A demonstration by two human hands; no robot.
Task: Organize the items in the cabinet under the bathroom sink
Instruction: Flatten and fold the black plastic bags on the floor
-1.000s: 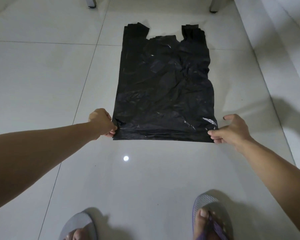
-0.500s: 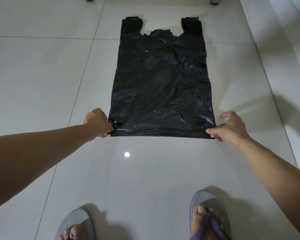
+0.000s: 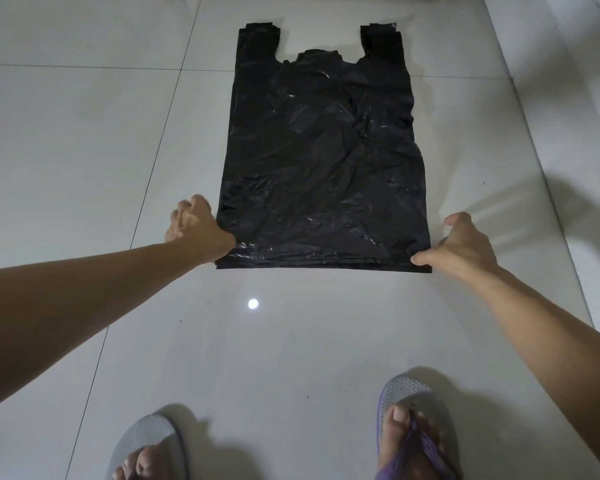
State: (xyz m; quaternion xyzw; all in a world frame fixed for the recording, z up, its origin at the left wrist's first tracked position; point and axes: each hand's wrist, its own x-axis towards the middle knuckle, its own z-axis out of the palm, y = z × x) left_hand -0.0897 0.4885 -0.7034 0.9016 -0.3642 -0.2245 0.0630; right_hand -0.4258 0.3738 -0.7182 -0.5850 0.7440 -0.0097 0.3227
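Note:
A black plastic carrier bag [image 3: 321, 157] lies flat on the white tiled floor [image 3: 84, 150], its two handles pointing away from me. My left hand [image 3: 196, 226] pinches the bag's near left corner, fingers curled. My right hand [image 3: 463, 245] holds the near right corner, thumb on top of the bottom edge and fingers curled beside it. The bottom edge looks folded into a narrow band between my two hands.
My two feet in grey and purple flip-flops [image 3: 414, 431] stand at the near edge of the view. A white raised step or wall base [image 3: 568, 98] runs along the right side. A lamp's bright reflection [image 3: 253, 304] shows on the tile.
The bag has been smoothed and lies a little straighter. Both hands stay at its near corners; my left hand has turned so its knuckles face up.

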